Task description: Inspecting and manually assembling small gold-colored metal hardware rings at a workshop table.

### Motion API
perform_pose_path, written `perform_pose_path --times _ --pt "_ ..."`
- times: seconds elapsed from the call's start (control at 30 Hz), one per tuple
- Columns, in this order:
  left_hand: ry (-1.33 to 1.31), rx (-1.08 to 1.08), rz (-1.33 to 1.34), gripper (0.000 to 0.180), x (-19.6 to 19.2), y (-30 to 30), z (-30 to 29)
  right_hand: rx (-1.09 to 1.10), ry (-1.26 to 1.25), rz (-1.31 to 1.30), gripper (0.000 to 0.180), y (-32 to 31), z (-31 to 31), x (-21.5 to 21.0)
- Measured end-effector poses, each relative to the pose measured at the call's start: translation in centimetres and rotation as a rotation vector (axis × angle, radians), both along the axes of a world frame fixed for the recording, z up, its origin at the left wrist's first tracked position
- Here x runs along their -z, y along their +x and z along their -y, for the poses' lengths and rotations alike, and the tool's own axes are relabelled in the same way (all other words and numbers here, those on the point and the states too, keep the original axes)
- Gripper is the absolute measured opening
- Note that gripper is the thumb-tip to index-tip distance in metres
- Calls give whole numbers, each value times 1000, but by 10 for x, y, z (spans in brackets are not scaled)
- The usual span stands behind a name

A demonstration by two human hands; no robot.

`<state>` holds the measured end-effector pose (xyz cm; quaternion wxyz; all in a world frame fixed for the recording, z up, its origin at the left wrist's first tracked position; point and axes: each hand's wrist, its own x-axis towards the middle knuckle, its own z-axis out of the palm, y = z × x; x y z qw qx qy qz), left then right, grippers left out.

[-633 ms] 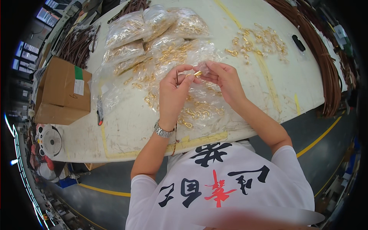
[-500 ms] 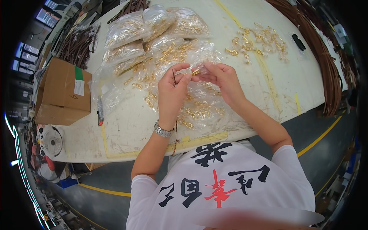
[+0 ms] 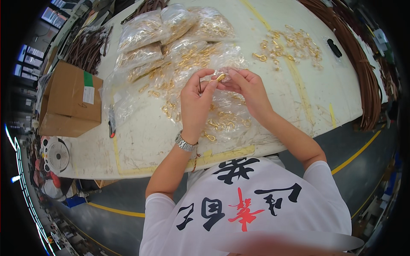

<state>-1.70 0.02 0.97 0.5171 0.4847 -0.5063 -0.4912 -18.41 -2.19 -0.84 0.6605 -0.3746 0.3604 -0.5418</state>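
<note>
Just above the middle of the table, a gold snap hook (image 3: pixel 221 77) is held between my two hands. My left hand (image 3: pixel 194 102) is closed on its ring end, and a thin dark strip or tool shows between the fingers. Closed at the hook's other end is my right hand (image 3: pixel 252 87), with clear plastic film (image 3: pixel 224 71) at its fingertips. Beneath and in front of the hands, loose gold snap hooks (image 3: pixel 220 125) lie among crumpled clear plastic. Clear bags (image 3: pixel 143 32) full of gold hooks are heaped beyond my left hand.
Far right, more gold hooks in film (image 3: pixel 294 47) are spread near a black object (image 3: pixel 334 48). A cardboard box (image 3: pixel 70 100), a cutter (image 3: pixel 112 121) and a small white fan (image 3: pixel 57 155) sit at left. Long brown strips (image 3: pixel 369 81) line the right edge; dark strips (image 3: pixel 87 51) lie far left.
My left hand has shifted slightly to the right, its wrist turning a little. The hook has moved slightly right and shows more plainly between the fingertips. My right hand has hardly moved.
</note>
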Motion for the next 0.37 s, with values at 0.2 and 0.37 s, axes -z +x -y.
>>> perform_pose_path --times 0.2,0.37 --pt "-5 38 -17 28 4 -4 -1 -52 7 5 33 -1 -2 4" --pt "177 120 -164 35 -1 7 1 -101 33 -21 40 -12 7 9"
